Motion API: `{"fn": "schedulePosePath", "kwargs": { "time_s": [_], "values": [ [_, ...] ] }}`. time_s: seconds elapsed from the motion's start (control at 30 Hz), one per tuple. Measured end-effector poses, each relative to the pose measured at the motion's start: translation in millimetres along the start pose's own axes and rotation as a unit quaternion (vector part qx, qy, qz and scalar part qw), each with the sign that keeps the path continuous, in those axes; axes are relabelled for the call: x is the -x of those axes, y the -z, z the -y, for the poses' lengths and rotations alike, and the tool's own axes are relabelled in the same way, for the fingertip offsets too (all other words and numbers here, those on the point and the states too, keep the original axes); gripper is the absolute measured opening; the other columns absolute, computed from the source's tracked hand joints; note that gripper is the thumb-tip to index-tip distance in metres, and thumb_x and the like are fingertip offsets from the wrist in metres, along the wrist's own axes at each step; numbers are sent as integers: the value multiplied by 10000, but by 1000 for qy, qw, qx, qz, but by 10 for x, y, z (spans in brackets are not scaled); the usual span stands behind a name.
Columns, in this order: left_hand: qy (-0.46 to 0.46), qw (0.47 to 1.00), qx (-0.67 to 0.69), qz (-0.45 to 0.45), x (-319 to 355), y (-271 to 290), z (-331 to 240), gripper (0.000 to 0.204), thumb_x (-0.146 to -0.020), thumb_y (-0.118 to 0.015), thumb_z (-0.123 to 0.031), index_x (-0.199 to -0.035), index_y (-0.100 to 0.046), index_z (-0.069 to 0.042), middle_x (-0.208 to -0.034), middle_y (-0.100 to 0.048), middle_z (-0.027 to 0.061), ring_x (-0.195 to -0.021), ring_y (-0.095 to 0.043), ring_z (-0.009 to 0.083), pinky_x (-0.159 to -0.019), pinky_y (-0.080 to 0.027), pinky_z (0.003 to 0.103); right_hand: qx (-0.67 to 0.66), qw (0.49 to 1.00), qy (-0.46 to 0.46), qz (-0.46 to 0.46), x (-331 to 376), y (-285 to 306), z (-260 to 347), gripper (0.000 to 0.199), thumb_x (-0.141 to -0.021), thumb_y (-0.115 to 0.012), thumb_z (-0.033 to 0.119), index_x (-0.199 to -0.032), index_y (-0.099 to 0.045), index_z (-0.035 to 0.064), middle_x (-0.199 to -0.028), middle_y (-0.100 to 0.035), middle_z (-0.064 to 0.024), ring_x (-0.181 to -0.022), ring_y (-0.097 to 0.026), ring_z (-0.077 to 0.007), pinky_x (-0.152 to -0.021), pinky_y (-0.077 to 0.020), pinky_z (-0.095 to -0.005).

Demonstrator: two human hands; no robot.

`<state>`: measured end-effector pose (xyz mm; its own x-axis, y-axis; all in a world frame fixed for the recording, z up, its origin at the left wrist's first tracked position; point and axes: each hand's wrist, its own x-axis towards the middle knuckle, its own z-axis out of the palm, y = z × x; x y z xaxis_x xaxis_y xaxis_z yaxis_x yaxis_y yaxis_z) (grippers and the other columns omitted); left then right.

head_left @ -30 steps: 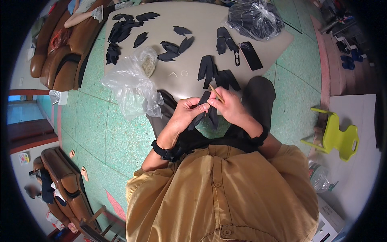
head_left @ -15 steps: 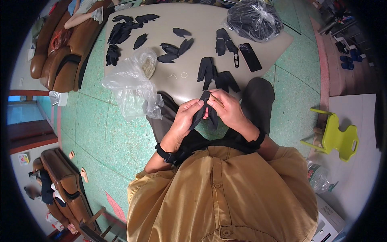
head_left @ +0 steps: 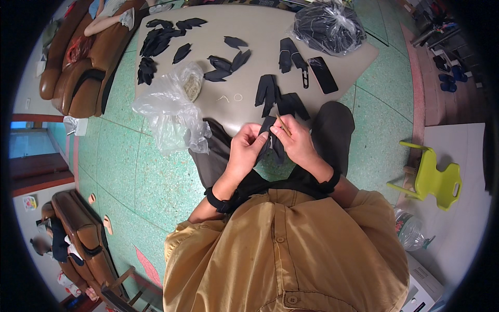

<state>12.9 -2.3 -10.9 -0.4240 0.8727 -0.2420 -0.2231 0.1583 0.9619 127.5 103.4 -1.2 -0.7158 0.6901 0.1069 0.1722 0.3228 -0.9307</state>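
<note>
My left hand (head_left: 246, 146) is closed on a narrow black cloth piece (head_left: 266, 125), its thumb pressed along the near face. The cloth's lower part hangs beneath my fingers over the gap between my knees. In my right hand (head_left: 296, 141) is a thin brown stick-like tool (head_left: 283, 125), pinched between thumb and fingers with its pale tip pointing up and away. That tip is just right of the cloth's top end; whether they touch, I cannot tell. Just beyond my hands, folded black cloth pieces (head_left: 266, 89) lie at the table's near edge.
On the beige table (head_left: 244, 26) are more black pieces (head_left: 156, 41), a plastic bag of rubber bands (head_left: 192, 88), two loose bands (head_left: 238, 97), a phone (head_left: 323, 75), a slotted black tool (head_left: 305, 79) and a stuffed clear bag (head_left: 328, 28). A green chair (head_left: 442, 177) stands right.
The brown tool has come away from the cloth, and its tip now shows. My left fingers have shifted up the cloth, and my right hand has tilted slightly.
</note>
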Motion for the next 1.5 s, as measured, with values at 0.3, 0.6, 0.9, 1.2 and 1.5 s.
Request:
{"fn": "schedulePosePath", "kwargs": {
  "time_s": [0.3,0.6,0.9,1.2,1.5],
  "values": [
    [-99,993,-34,-55,28,-57,-33,81,-812,-614,-38,-861,-565,4,-689,-531,-51,-614,-450,1,-561,-382,157,-15,1000,2,-17,46,-6,50,177,-825,-603,145,-892,-510,10,-753,-585,-146,-644,-598,-234,-568,-452,-311],
    [-100,988,-76,-94,37,-75,-25,102,-809,-624,-66,-825,-573,21,-673,-579,-3,-591,-487,32,-559,-426,193,-240,960,-143,27,44,43,-5,134,-796,-645,84,-829,-539,11,-765,-590,6,-632,-527,-33,-534,-412,-180],
    [-79,987,-110,-84,61,-82,-58,86,-828,-612,-64,-825,-564,7,-728,-559,-30,-635,-481,25,-582,-410,170,-122,986,-111,-16,45,16,12,155,-751,-668,97,-807,-541,30,-690,-586,-17,-584,-527,-53,-524,-427,-220],
    [-79,988,-70,-117,43,-136,-76,130,-788,-631,-67,-753,-548,27,-659,-614,42,-587,-545,47,-539,-438,200,-140,984,-86,-72,60,-78,5,153,-740,-669,79,-765,-529,23,-673,-595,-28,-557,-535,-66,-507,-429,-228],
    [-65,976,-170,-123,-31,-72,-47,142,-762,-636,-35,-821,-526,33,-635,-563,37,-572,-519,58,-542,-440,210,-155,976,-117,-93,71,-169,-97,155,-734,-650,35,-808,-515,15,-722,-585,-42,-620,-548,-78,-544,-437,-228]
  ]
}}
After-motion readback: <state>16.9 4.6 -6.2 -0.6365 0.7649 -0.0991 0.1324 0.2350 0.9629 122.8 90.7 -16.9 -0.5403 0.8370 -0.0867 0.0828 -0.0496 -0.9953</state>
